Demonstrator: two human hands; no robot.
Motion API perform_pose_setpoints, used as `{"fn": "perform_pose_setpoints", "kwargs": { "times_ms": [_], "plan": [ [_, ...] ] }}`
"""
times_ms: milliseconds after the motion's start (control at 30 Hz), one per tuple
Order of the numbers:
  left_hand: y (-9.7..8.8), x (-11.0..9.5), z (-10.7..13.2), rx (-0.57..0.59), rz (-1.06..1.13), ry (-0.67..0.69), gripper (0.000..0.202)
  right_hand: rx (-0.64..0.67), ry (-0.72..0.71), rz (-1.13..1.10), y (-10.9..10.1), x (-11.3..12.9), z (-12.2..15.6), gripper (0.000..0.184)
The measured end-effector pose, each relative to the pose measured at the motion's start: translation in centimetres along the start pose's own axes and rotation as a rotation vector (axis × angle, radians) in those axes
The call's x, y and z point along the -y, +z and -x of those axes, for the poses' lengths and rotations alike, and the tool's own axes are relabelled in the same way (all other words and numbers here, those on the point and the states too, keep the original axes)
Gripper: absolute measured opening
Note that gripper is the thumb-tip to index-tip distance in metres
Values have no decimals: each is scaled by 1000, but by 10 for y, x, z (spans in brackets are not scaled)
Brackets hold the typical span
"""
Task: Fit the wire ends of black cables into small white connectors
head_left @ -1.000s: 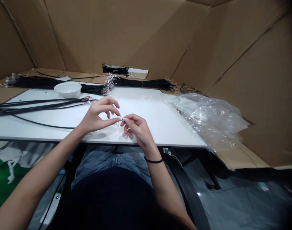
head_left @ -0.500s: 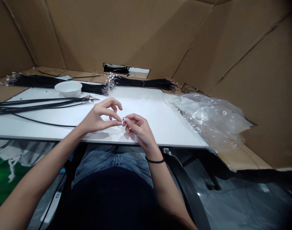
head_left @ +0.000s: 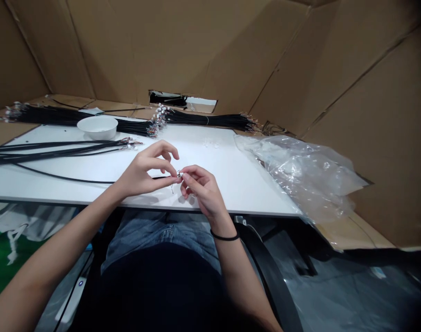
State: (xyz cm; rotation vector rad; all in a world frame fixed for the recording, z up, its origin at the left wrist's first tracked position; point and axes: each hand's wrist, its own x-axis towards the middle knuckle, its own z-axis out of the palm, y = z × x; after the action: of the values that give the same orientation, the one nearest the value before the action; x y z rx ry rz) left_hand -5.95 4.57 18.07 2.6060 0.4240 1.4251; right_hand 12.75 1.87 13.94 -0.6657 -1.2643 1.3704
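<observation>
One small white connector (head_left: 180, 175) is sitting between two hands, just above the white table (head_left: 245, 189), near its front edge. The right hand (head_left: 201, 185) is pinching it between thumb and index finger, wrist slanting inward. The left hand (head_left: 146, 168) is pinching thin wires (head_left: 172, 188) beside it, other fingers arching above. One black cable (head_left: 65, 176) is running leftward from behind that hand. Farther out, one white bowl (head_left: 97, 132), two large cable bundles and one plastic bag (head_left: 296, 168) are lying around.
</observation>
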Motion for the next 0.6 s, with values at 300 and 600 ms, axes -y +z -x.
{"fn": "perform_pose_setpoints", "kwargs": {
  "times_ms": [300, 600],
  "plan": [
    [3, -44, -2, -142, -333, 103, 10, -72, -251, -146, 20, -1, 16, 12],
    [2, -82, -3, -183, -337, -20, 10, -4, -250, -312, 36, 4, 36, 15]
  ]
}}
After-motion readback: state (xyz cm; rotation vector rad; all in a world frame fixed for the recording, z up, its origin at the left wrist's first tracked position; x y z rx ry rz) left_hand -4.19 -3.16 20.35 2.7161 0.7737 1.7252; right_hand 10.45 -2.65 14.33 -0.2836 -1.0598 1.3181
